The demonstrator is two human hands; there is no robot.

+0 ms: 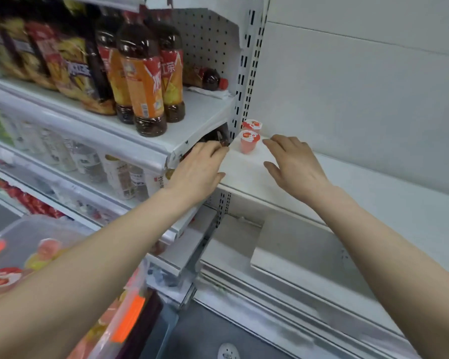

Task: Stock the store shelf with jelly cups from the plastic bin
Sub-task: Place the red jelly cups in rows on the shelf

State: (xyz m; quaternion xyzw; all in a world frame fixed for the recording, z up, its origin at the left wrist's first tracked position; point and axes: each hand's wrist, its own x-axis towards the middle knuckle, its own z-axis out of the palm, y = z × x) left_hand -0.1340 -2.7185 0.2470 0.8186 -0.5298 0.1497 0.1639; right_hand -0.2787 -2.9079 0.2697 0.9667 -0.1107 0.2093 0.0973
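Two pink jelly cups stand in a line on the white shelf [347, 187] at its left end: a near cup [248, 142] and a far cup [252, 125] behind it. My left hand [200, 164] hovers just left of the near cup, fingers relaxed, holding nothing. To the right of that cup my right hand [293, 161] is spread flat over the shelf, also empty. The clear plastic bin [18, 229] with orange latches sits at the lower left, with several jelly cups [3, 279] inside, partly hidden by my left forearm.
Left of the cups, a neighbouring shelf unit holds tea bottles [143, 81] and snack bags [70, 66], with more bottles on the level below. A perforated upright [246, 81] separates the units. A lower white shelf [309, 257] lies beneath my arms.
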